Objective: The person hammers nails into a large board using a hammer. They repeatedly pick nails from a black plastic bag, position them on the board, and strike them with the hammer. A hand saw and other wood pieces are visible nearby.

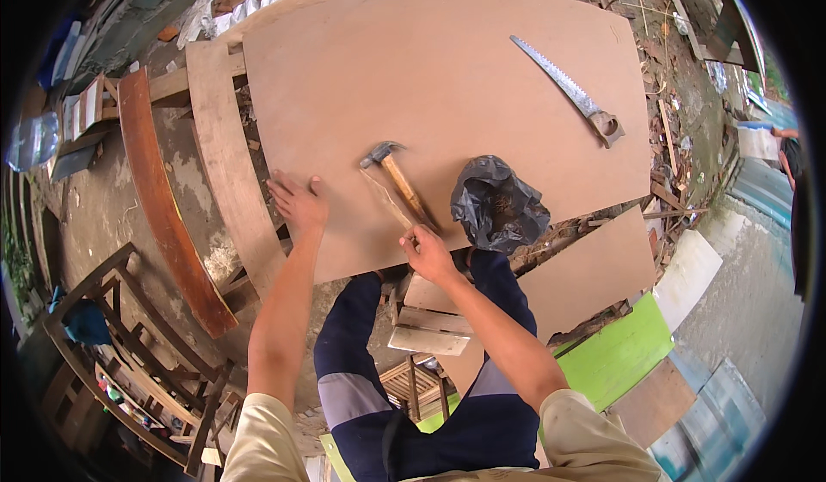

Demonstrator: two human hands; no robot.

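Head view: at centre, a thin wooden strip (385,196), lower end pinched by the right hand (428,256), beside a hammer (400,178) on a brown surface (447,86). The left hand (298,204), left of centre, lies flat, grasping nothing; steady palm pressure should limit shifting.

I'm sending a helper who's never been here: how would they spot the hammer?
Find the big brown board before the person. On it, left of the black bag and just beyond the right hand, is the hammer. Its dark metal head sets it apart from the thin wooden strip beside it.
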